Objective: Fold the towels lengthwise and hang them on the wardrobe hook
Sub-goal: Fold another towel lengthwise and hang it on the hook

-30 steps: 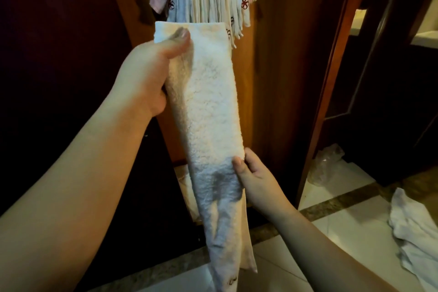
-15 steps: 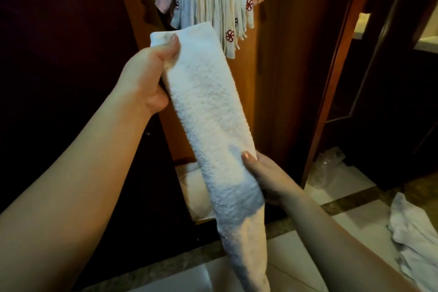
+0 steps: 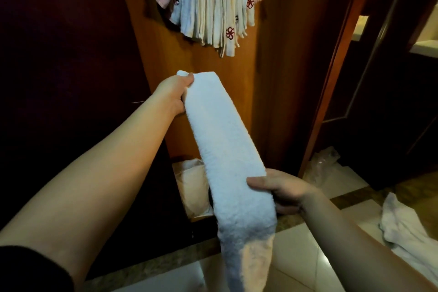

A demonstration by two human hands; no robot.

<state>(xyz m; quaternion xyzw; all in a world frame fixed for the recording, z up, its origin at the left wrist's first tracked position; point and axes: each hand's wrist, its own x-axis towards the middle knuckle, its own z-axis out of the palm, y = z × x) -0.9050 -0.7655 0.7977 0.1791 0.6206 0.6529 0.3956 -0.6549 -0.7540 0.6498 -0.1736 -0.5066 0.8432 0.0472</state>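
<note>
A white towel (image 3: 222, 140), folded into a long narrow strip, slants from upper left to lower right in front of me. My left hand (image 3: 174, 93) pinches its top end between thumb and fingers. My right hand (image 3: 283, 191) grips the strip lower down, thumb on top, and the tail hangs below it toward the floor. Several folded towels (image 3: 213, 5), white and pale pink with red flower marks, hang in a bunch high on the wooden wardrobe panel (image 3: 239, 83). The hook itself is hidden behind them.
More white towels (image 3: 407, 227) lie crumpled on the tiled floor at the right. A clear plastic bag (image 3: 322, 161) sits by the door frame. A pale cloth bundle (image 3: 193, 187) lies at the wardrobe base. Dark doors stand left and right.
The view has tilted so the hanging bunch sits higher. My left hand lowered the towel's top end away from the bunch, and my right hand slid further round the strip.
</note>
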